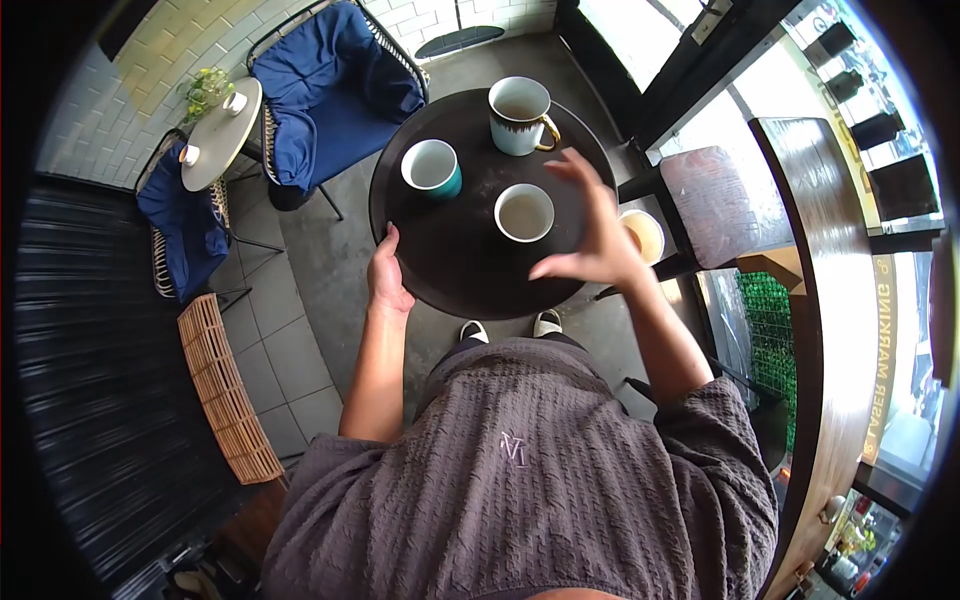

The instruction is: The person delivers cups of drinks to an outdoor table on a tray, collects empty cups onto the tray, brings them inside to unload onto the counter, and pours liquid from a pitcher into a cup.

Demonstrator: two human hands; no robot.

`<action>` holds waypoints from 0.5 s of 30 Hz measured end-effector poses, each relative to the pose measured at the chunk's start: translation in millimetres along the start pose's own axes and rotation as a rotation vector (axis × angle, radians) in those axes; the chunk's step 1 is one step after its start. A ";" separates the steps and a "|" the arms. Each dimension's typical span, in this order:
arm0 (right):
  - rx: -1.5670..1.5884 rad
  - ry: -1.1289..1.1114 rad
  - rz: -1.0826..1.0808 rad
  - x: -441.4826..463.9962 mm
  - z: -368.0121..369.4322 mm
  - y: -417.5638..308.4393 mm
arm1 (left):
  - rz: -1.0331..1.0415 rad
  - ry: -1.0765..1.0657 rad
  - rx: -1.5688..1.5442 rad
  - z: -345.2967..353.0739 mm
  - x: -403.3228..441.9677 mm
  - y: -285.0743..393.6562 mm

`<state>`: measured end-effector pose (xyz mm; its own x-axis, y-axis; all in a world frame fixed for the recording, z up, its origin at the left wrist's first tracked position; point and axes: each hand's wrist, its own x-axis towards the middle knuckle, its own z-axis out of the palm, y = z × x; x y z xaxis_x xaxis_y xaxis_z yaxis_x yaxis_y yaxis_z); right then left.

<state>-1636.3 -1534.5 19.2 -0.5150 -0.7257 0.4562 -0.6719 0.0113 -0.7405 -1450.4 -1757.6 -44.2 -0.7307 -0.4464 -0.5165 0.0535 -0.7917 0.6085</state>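
Observation:
A round dark tray (460,255) carries three cups. My left hand (388,275) grips its left edge, thumb on top and the other fingers hidden beneath. My right hand (597,228) is over the tray's right side, slightly blurred, with thumb and fingers spread and nothing between them. Just left of it stands a white-rimmed cup (524,213). A teal cup (431,169) with a white inside stands at the tray's left. At the back is a white mug (518,117) with a brown drip pattern and a gold handle.
A pale round container (643,236) sits beyond the tray's right edge, near a stool (712,205). A long wooden counter (825,330) runs down the right. Blue-cushioned chairs (340,100) and a small round table (222,140) are at the upper left.

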 end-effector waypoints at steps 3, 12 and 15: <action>-0.001 0.289 0.094 8.4 -29.3 44.2 | 0.002 -0.020 0.000 -15.2 0.1 2.9; 0.917 -0.122 0.905 56.5 -15.2 74.3 | 0.022 0.020 -0.001 -21.7 -24.8 15.7; 0.654 -0.049 0.873 52.3 -6.9 62.8 | 0.010 0.041 0.007 -25.0 -34.2 17.0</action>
<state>-1709.1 -1567.0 0.0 -0.6456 -0.6716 -0.3635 0.3352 0.1785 -0.9251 -1407.5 -1766.2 -31.2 -0.7017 -0.4707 -0.5349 0.0557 -0.7846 0.6175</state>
